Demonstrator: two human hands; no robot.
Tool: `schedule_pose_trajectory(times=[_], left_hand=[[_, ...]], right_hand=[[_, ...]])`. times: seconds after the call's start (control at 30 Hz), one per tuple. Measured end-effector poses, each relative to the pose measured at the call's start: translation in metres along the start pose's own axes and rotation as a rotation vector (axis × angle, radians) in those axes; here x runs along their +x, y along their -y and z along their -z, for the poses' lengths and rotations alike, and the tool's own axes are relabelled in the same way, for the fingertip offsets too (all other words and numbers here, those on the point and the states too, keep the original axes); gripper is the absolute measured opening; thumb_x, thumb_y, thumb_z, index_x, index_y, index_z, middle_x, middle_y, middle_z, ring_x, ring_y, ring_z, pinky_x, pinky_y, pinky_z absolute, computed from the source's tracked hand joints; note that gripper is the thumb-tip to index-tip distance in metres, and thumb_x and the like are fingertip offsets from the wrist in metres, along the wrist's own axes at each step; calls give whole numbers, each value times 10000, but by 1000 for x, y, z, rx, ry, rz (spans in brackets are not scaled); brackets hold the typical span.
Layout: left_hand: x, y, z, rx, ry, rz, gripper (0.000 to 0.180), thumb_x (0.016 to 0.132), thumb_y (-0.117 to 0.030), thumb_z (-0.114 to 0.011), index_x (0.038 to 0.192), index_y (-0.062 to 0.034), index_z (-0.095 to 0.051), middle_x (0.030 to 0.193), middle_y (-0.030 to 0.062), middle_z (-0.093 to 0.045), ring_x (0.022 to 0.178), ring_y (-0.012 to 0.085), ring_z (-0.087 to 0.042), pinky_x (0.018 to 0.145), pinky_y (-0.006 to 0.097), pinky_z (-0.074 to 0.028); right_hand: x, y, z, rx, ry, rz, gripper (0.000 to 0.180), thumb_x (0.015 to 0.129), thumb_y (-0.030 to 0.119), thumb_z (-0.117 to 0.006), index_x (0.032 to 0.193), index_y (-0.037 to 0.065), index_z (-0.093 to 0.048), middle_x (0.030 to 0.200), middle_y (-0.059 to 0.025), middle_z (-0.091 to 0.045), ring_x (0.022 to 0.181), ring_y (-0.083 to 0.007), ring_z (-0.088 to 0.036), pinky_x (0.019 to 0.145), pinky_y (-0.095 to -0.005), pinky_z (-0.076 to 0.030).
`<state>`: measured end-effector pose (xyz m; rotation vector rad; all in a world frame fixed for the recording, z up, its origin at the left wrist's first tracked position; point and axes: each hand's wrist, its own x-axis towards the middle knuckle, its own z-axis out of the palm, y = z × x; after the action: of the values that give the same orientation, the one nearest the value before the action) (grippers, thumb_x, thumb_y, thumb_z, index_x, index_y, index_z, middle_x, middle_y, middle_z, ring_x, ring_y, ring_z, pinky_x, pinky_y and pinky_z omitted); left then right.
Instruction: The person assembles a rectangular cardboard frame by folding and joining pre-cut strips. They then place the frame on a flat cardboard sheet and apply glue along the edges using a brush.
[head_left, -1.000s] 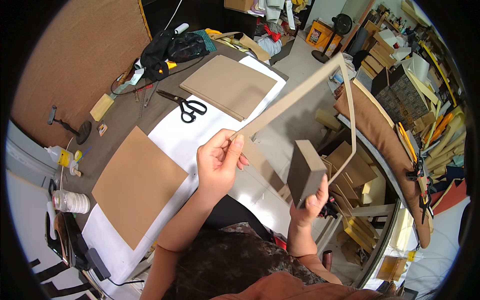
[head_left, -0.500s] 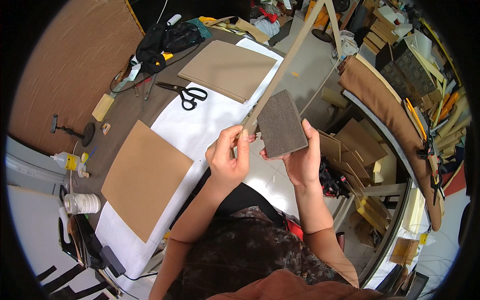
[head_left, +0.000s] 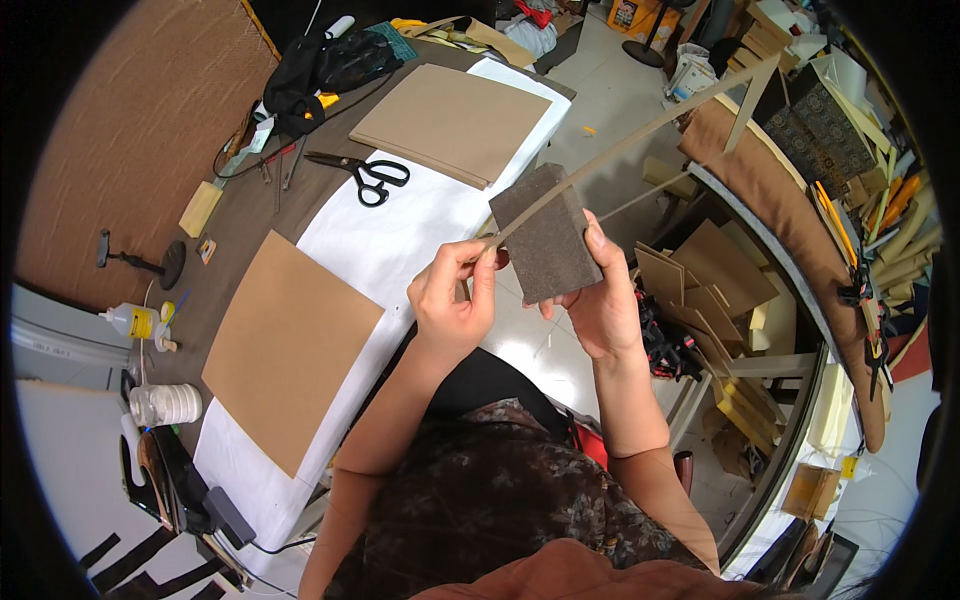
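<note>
Between my left hand's (head_left: pixel 450 300) thumb and fingers is pinched one end of a thin brown strip frame (head_left: pixel 640 130). It reaches up and right to a sharp corner, where a second length folds back; part of the frame is hidden. My right hand (head_left: pixel 612 315) grips a dark grey-brown sanding block (head_left: pixel 548 245) from its lower right side. The strip passes across the block's upper face; I cannot tell whether they touch. Both hands are in front of my body, right of the table. Black-handled scissors (head_left: pixel 375 183) lie on white paper (head_left: pixel 370 235).
A brown board sheet (head_left: pixel 295 350) and a stack of similar boards (head_left: pixel 455 120) rest on the table. Glue bottle (head_left: pixel 130 320), white thread spool (head_left: pixel 165 405) and small stand (head_left: pixel 150 262) line its left edge. At right, brown fabric (head_left: pixel 790 230) covers a curved bench above stored board offcuts (head_left: pixel 715 265).
The strip frame has swung to the right, its far corner lower, and now crosses the sanding block. The block has shifted slightly left and up with my right hand.
</note>
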<state>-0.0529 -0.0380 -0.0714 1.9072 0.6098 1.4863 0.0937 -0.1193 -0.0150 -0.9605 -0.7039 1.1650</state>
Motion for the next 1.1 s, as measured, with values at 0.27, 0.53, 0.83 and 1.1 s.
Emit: schedule_pose_trajectory(times=[0.27, 0.53, 0.83, 1.1], left_hand=[[1, -1, -2, -630, -169, 296, 81, 1035, -54, -501, 1026, 13, -457, 919, 202, -687, 856, 250, -737, 724, 313, -605], [13, -17, 36, -1027, -238, 543, 95, 1028, -120, -532, 1022, -25, -534, 923, 176, -701, 799, 225, -713, 715, 310, -581], [-4, -44, 25, -1083, -142, 800, 101, 996, -110, -562, 977, -12, -574, 876, 151, -697, 697, 215, -709, 639, 302, -602], [-1, -48, 32, -1107, -121, 853, 102, 978, -87, -565, 959, 13, -565, 859, 163, -689, 660, 227, -712, 603, 314, -609]], right_hand=[[-25, -49, 37, 9, -49, 345, 812, 931, 403, -603, 1536, -16, -261, 1500, -152, -424, 1347, -242, -447, 1130, -392, -326], [-4, -113, 83, -916, -234, 1076, 749, 773, 267, -808, 1398, 70, -447, 1296, -224, -496, 1153, -369, -566, 938, -452, -507], [40, -82, 29, -776, -156, 1037, 719, 779, 180, -839, 1424, 110, -527, 1362, -170, -429, 1198, -301, -500, 982, -390, -454], [31, -87, 21, -772, -101, 988, 574, 875, 69, -726, 1416, 154, -554, 1354, -137, -444, 1248, -275, -464, 1071, -408, -384]])
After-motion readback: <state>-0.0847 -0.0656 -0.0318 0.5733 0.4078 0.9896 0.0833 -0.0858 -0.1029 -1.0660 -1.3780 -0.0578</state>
